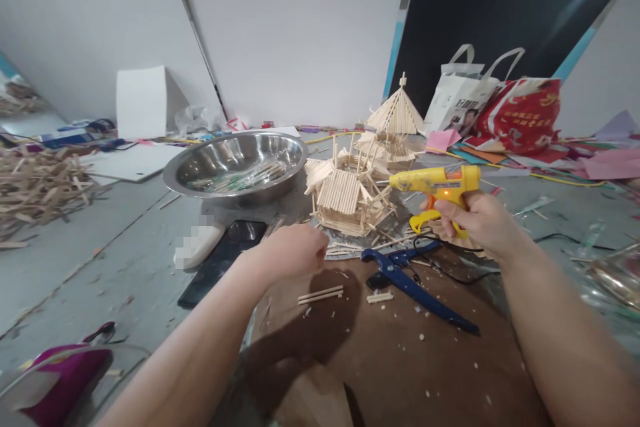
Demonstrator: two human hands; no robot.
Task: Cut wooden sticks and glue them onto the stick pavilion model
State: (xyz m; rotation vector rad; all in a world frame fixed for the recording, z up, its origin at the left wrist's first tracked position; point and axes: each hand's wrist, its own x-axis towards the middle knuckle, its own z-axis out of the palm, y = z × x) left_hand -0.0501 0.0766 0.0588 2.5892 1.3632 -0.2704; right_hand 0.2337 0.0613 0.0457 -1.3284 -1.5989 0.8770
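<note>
My right hand (467,217) is wrapped round a yellow glue gun (450,180), its nozzle pointing left beside a small stick-built house (345,193). Low in front of the house is my left hand (300,250), fingers curled downward; what they hold, if anything, is hidden. Behind stands a stick tower (395,117) with a pointed roof. Blue cutters (415,290) lie on the brown board (400,360), near two thin sticks (320,295) and a few short stick pieces (380,297).
A steel basin (235,163) holding sticks stands at the back left. A dark phone (223,263) lies by my left forearm. Wood pieces (45,187) are heaped far left. Bags (520,113) stand at the back right. A black cable (480,277) runs below my right hand.
</note>
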